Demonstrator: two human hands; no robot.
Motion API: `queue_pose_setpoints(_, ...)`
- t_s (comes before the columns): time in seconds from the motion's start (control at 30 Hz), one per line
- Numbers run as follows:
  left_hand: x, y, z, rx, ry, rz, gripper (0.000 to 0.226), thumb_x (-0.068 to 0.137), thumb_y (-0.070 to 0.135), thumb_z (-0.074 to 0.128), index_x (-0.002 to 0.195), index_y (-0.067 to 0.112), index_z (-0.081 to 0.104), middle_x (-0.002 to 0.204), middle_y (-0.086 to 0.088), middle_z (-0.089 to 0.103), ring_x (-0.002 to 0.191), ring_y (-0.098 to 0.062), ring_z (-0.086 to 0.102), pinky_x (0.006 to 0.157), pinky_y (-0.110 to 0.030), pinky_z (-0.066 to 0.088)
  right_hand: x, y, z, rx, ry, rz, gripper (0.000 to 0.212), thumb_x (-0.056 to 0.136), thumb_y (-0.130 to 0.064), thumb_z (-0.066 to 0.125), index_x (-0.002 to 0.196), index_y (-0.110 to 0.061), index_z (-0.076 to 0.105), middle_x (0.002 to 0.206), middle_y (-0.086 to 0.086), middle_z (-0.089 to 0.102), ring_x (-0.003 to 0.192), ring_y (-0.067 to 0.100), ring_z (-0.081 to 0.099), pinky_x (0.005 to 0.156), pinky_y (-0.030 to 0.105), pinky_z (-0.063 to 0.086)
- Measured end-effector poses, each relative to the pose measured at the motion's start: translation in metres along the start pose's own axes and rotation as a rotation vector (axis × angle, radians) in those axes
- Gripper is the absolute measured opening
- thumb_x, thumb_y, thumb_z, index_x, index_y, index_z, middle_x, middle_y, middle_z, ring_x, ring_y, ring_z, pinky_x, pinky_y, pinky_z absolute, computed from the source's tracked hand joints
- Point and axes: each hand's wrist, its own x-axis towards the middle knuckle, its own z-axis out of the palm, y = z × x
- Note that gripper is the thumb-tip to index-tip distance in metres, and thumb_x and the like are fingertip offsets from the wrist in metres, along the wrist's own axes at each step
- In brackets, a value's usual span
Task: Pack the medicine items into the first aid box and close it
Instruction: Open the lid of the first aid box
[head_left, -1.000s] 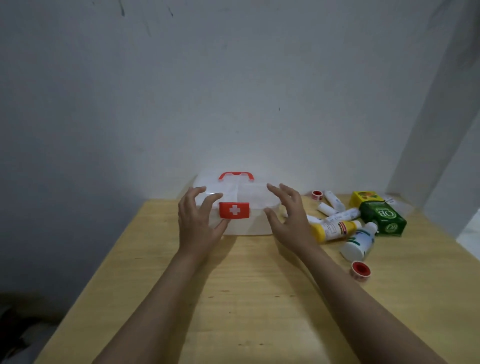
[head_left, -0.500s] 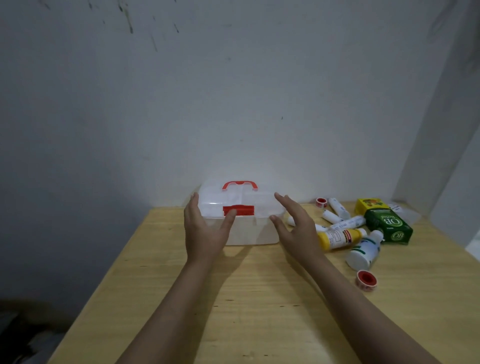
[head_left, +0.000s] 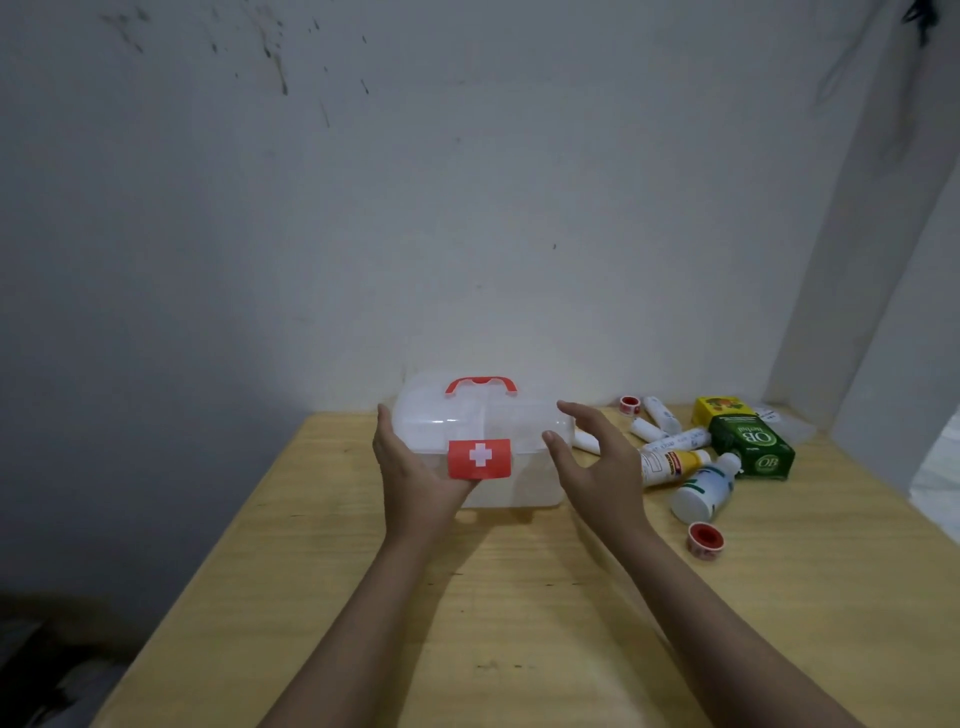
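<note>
The translucent first aid box (head_left: 524, 415) stands at the back of the wooden table (head_left: 519, 613), lid down, with a red handle (head_left: 481, 386) on top. Its red latch (head_left: 479, 458) with a white cross faces me. My left hand (head_left: 415, 480) cups the box's left front corner, thumb just under the latch. My right hand (head_left: 597, 467) hovers at the box's right end, fingers spread and holding nothing. To the right lie the medicine items: a yellow bottle (head_left: 670, 465), a white bottle (head_left: 704, 491), a green carton (head_left: 753, 449), a yellow carton (head_left: 722, 406), white tubes (head_left: 658, 414) and a tape roll (head_left: 705, 540).
A second tape roll (head_left: 629, 405) lies near the back wall (head_left: 467, 208), which the box almost touches. A white pillar (head_left: 852, 291) closes the right rear corner. The table's left edge (head_left: 244, 525) drops to a dark floor.
The latch, a thin red strip half a second ago, shows its white cross again. My left thumb has slid under it. My right hand has lifted slightly beside the box.
</note>
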Motion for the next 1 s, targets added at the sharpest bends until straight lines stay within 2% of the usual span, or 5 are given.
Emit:
queue_pose_setpoints(0.13, -0.005, -0.002, 0.003, -0.028, -0.013, -0.051, 0.146, 0.045, 0.053, 0.091, 0.150, 0.030, -0.008, 0.157, -0.008, 0.021, 0.142, -0.028, 0.031, 0.097, -0.029, 0.038, -0.003, -0.006, 0.003, -0.021, 0.003, -0.009, 0.030, 0.085, -0.024, 0.067, 0.115, -0.022, 0.064, 0.119, -0.002, 0.066, 0.119, 0.015, 0.056, 0.099, 0.035, 0.047)
queue_pose_setpoints(0.27, -0.004, -0.002, 0.002, -0.040, -0.005, -0.089, 0.145, 0.048, 0.041, 0.094, 0.151, 0.026, -0.008, 0.155, -0.010, 0.027, 0.141, -0.030, 0.034, 0.100, -0.031, 0.038, 0.000, -0.010, 0.002, -0.022, 0.029, -0.021, 0.027, 0.087, -0.026, 0.066, 0.113, -0.025, 0.065, 0.115, -0.006, 0.067, 0.116, 0.014, 0.057, 0.097, 0.036, 0.048)
queue_pose_setpoints(0.63, -0.004, -0.006, -0.002, -0.094, -0.049, -0.115, 0.132, 0.057, 0.042, 0.090, 0.151, 0.029, -0.002, 0.157, -0.004, 0.023, 0.142, -0.024, 0.031, 0.105, -0.032, 0.037, 0.036, -0.030, 0.001, 0.057, 0.076, -0.049, 0.037, 0.088, -0.024, 0.063, 0.124, -0.020, 0.053, 0.112, -0.014, 0.055, 0.105, 0.005, 0.054, 0.083, 0.011, 0.039)
queue_pose_setpoints(0.77, -0.002, -0.005, -0.001, -0.054, -0.009, -0.079, 0.104, 0.075, 0.044, 0.077, 0.152, 0.017, 0.013, 0.157, -0.007, 0.021, 0.143, -0.025, 0.029, 0.099, -0.027, 0.035, 0.051, -0.030, 0.005, 0.049, 0.090, -0.080, 0.037, 0.088, -0.022, 0.062, 0.124, -0.018, 0.052, 0.112, -0.013, 0.055, 0.105, 0.007, 0.053, 0.086, 0.021, 0.041)
queue_pose_setpoints(1.0, 0.001, -0.001, 0.004, -0.013, 0.036, -0.078, 0.098, 0.070, 0.040, 0.082, 0.147, 0.016, 0.026, 0.149, -0.005, 0.030, 0.133, -0.022, 0.040, 0.090, -0.030, 0.044, 0.077, -0.013, 0.012, -0.014, 0.003, -0.079, 0.057, 0.087, -0.023, 0.062, 0.140, -0.023, 0.039, 0.140, 0.000, 0.049, 0.119, 0.021, 0.051, 0.097, 0.042, 0.047)
